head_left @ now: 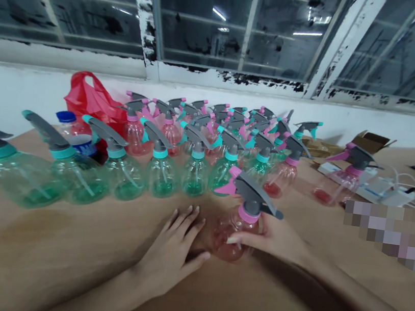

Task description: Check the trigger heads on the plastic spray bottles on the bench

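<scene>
My right hand point(273, 239) is wrapped round a clear pink spray bottle point(232, 239) with a pink collar, a pink trigger and a grey head. The bottle is slightly tilted, and the fingers behind it are mostly hidden. Just to its left, my left hand point(177, 246) lies on the table with its fingers stretched out and holds nothing. Beyond the hands runs a row of green spray bottles point(195, 174) with teal collars. Two pink spray bottles stand to the right of that row, one of them farther off point(337, 181).
Several more pink and green bottles crowd behind the front row. A red plastic bag point(91, 103) and a blue-capped bottle point(66, 117) stand at the back left. At the right are a power strip point(384, 188) with cables and an open cardboard box point(373, 143). Windows line the wall.
</scene>
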Tool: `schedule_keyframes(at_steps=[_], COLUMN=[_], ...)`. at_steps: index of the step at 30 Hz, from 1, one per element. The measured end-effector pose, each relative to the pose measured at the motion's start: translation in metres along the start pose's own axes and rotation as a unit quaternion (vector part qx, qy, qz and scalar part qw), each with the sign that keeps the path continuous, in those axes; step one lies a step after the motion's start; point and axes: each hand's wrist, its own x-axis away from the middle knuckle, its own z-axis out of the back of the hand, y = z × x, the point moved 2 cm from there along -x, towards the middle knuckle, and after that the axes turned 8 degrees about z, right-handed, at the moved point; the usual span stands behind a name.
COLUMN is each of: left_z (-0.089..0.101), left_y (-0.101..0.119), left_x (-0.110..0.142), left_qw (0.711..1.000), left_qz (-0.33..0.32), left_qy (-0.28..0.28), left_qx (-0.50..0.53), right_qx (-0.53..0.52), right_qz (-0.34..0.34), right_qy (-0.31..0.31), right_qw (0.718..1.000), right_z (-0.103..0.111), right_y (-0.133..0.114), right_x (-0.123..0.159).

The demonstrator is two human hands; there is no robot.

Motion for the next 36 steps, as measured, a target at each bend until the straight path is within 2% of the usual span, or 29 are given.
schedule_keyframes(at_steps=[3, 7, 12, 16, 18, 22, 25, 28, 36], left_z=[0.000, 0.000, -0.007, -0.016, -0.021, -0.028, -0.034, -0.040, -0.043], left_y=[0.000, 0.001, 0.010, 0.035, 0.053, 0.092, 0.113, 0.124, 0.132], left_x=[0.000, 0.001, -0.005, -0.031, -0.049, -0.086, -0.108, -0.123, -0.145], left_qw=[1.000, 1.000, 0.999, 0.998, 0.997, 0.993, 0.990, 0.987, 0.985], left_qz=[0.001, 0.003, -0.017, -0.052, -0.066, -0.100, -0.122, -0.136, -0.150], left_qy=[0.007, 0.018, 0.036, 0.034, 0.026, -0.001, -0.010, -0.013, -0.024], left_qx=[0.004, -0.002, -0.005, 0.018, 0.035, 0.055, 0.072, 0.082, 0.081], right_qx=[0.029, 0.047, 0.110, 0.180, 0.200, 0.213, 0.227, 0.245, 0.260], right_qz=[0.001, -0.029, -0.105, -0.129, -0.132, -0.143, -0.134, -0.118, -0.110], right_qy=[-0.029, -0.021, 0.008, 0.038, 0.077, 0.126, 0.145, 0.149, 0.149], right_qw=[0.999, 0.998, 0.988, 0.975, 0.968, 0.958, 0.954, 0.951, 0.948], right_z=[0.003, 0.017, 0.057, 0.100, 0.122, 0.151, 0.161, 0.164, 0.164], right_y=[0.001, 0.005, 0.021, 0.051, 0.070, 0.107, 0.125, 0.134, 0.148], right_x=[0.005, 0.013, 0.036, 0.057, 0.065, 0.072, 0.065, 0.053, 0.026])
